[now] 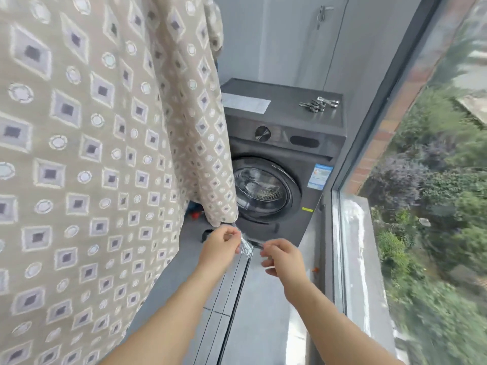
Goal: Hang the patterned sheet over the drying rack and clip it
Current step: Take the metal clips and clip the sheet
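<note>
The patterned sheet [87, 159] hangs down from above the top edge of the view and fills the left half. Its folds end in a lower corner just in front of the washing machine [279, 164]. Right under that corner the left hand [221, 241] has its fingers curled, thumb and forefinger pinching a shiny clip [247, 247]. The clip is blurred, so it is probably metal but its shape is hard to make out. The right hand [283, 256] is just beside it with fingers bent, pinching the clip's other end. The clip sits between the two hands, close to the sheet's hem; whether it touches the cloth cannot be told. More metal clips [320, 103] lie in a heap near the back right corner of the washing machine's top, and a sheet of paper [245, 102] lies at its left edge. A window [427, 180] runs along the right
</note>
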Tool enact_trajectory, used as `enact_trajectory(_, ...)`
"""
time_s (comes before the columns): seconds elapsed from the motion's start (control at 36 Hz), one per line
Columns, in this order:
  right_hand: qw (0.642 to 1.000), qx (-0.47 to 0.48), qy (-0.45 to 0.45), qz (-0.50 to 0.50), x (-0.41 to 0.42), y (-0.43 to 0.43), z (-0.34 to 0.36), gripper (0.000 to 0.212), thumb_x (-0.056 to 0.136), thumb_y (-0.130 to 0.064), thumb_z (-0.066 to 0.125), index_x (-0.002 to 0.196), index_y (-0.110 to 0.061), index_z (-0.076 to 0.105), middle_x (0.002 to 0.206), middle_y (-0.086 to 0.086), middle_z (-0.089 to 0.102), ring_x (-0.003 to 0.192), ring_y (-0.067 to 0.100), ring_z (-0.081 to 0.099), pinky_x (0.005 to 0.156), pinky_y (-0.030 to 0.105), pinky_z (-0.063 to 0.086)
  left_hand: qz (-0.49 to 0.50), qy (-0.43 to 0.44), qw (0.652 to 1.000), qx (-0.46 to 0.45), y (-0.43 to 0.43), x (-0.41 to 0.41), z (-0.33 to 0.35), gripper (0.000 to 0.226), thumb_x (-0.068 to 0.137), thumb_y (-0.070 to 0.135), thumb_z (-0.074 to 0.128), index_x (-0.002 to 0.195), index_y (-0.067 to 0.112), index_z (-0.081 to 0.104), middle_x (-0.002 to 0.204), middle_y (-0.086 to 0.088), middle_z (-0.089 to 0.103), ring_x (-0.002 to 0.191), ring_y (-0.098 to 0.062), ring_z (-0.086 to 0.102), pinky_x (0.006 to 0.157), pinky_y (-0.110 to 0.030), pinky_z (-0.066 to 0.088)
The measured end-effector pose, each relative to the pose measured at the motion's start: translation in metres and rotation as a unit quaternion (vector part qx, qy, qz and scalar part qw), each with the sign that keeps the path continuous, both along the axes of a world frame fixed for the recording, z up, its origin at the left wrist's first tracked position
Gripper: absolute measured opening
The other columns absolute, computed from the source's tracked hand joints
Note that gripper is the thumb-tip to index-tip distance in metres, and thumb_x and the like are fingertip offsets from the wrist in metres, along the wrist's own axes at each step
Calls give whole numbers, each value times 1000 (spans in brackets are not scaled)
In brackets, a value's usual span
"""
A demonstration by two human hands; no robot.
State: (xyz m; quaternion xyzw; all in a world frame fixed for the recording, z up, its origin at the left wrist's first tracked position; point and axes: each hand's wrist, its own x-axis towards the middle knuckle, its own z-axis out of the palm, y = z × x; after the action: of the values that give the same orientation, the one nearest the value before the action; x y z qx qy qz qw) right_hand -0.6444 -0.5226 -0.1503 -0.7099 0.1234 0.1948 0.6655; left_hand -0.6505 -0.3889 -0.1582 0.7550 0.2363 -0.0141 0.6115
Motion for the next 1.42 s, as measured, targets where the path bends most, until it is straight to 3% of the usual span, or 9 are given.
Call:
enact_trajectory(0.11, 1000, 8, -13, -2, 73, -6, -3, 17, 90, -6, 52, 75, -13, 57, 69, 3, 58, 50, 14, 49, 51, 23, 39, 7, -16, 1000, 2, -11, 68, 6, 21, 92, 11, 50, 75, 23, 54, 71, 0, 59, 64, -15, 56, 59, -25, 43)
enact_trajectory(0.25, 1000, 14, -20, 13, 168, -18, 4, 17, 90, -7, 52, 75, -14, 58, 71, 3, 59, 53, 15, 49, 55, 25, 40, 14, -29, 999, 13, -27, 161, 17, 19, 92, 13, 49, 77, 24, 55, 76, 0, 60, 66, -10, 58, 77, -35, 49)
enact_trajectory(0.56, 998, -34, -54, 14, 343, -54, 27, 19, 89, -6, 49, 75, -15, 58, 73, 2, 60, 57, 14, 49, 54, 22, 39, 25, -33, 999, 16, -54, 326, 29, 16, 91, 18, 51, 78, 25, 58, 76, 5, 62, 69, -9, 60, 79, -33, 49)
enact_trajectory(0.75, 995, -57, -80, -7, 425, -54, 28, 19, 89, -7, 49, 74, -15, 57, 72, 0, 60, 59, 14, 49, 57, 20, 41, -23, -57, 998, -15, -50, 418, 30, 14, 90, 14, 53, 81, 24, 59, 85, 0, 62, 68, -10, 60, 72, -29, 49)
enact_trajectory(0.92, 992, -84, -90, -34, 486, -58, 33, 19, 87, -5, 49, 75, -17, 58, 74, 1, 61, 59, 13, 50, 58, 23, 43, -50, -74, 996, 16, -46, 495, 41, 21, 90, 11, 51, 76, 26, 55, 76, 4, 59, 62, -9, 57, 70, -26, 46)
enact_trajectory(1.06, 975, -159, -137, -69, 521, -73, 35, 22, 88, -10, 48, 75, -26, 57, 76, -5, 62, 67, 15, 56, 61, 24, 41, -115, -69, 987, 88, -57, 541, 39, 20, 88, 16, 52, 74, 31, 54, 74, 12, 59, 73, -13, 61, 77, -29, 47)
enact_trajectory(1.19, 942, -276, -171, -83, 562, -93, 39, 17, 90, -14, 46, 97, -22, 60, 101, 0, 60, 84, 17, 56, 69, 26, 40, -199, -89, 945, 243, -75, 579, 40, 11, 90, 19, 50, 94, 25, 58, 95, 11, 60, 92, -13, 57, 80, -24, 43)
enact_trajectory(1.28, 906, -357, -216, -70, 586, -106, 41, 28, 90, -13, 47, 114, -17, 61, 126, 2, 52, 114, 23, 45, 92, 27, 34, -281, -112, 876, 375, -86, 603, 41, 27, 91, 21, 47, 118, 23, 53, 126, 6, 49, 116, -16, 46, 90, -28, 38)
enact_trajectory(1.42, 865, -461, -199, -13, 622, -119, 45, 43, 91, -24, 48, 134, -29, 45, 151, -5, 27, 133, 24, 26, 107, 33, 22, -374, -139, 768, 501, -99, 636, 40, 56, 92, 27, 46, 144, 25, 25, 153, 10, 16, 140, -19, 14, 106, -36, 26)
